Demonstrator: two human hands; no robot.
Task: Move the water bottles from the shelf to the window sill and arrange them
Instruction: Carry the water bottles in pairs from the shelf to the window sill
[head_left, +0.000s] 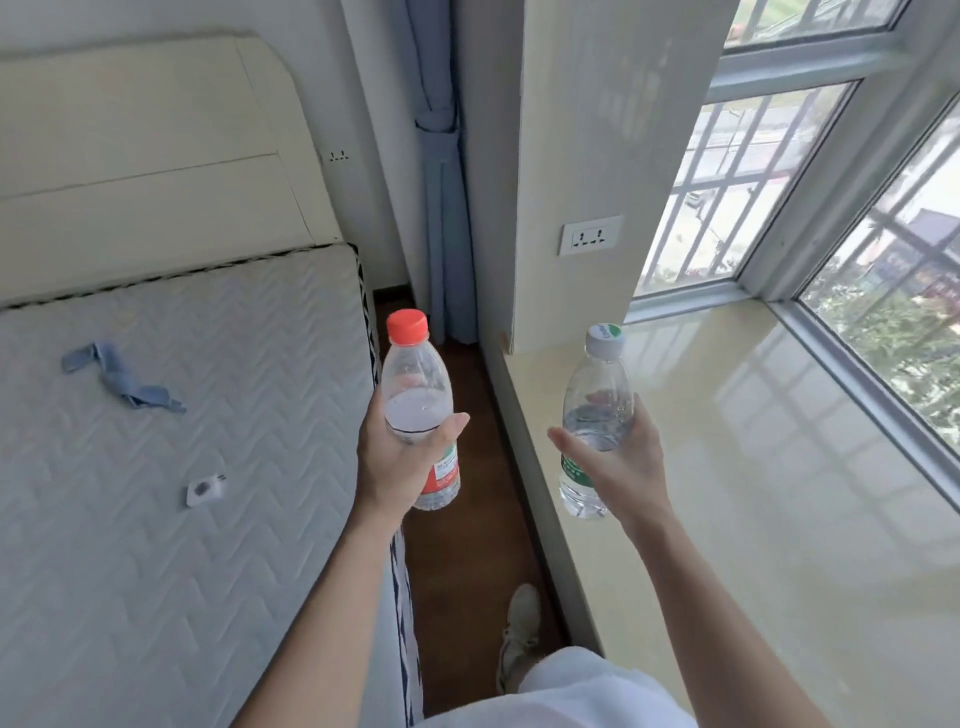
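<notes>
Over at 3 o'clock runs the glossy window sill (779, 493), and neither bottle is on it yet. Both are up in the air, one per hand.

The left hand (400, 467) is wrapped round the middle of the red-capped bottle (418, 379), thumb across the front pointing to about 2 o'clock and fingers showing through the plastic behind. It hangs over the strip of dark floor (457, 545) between the mattress (156, 467) and the sill. The right hand (631, 462) has the green-labelled bottle (597, 395) the same way, thumb aimed at about 10 o'clock, and that one hovers about over the sill's near edge. Both bottles are close to upright with caps on. Both forearms reach up from 6 o'clock, elbows a bit bent.

Handling-wise these look like thin, clear plastic bottles, and neither looks full, so I'd guess pretty light. The walls will probably dent if you squeeze hard, and the water will slosh if you swing them. Smooth plastic can be slippery, so the label band around the waist is the sensible place to hold. That's pretty much where both hands are already. I'd avoid grabbing by the cap or neck, since there's less control there for setting the base down flat. That sill looks slick, so I'd place them rather than drop them, or a light bottle could skate or tip.
</notes>
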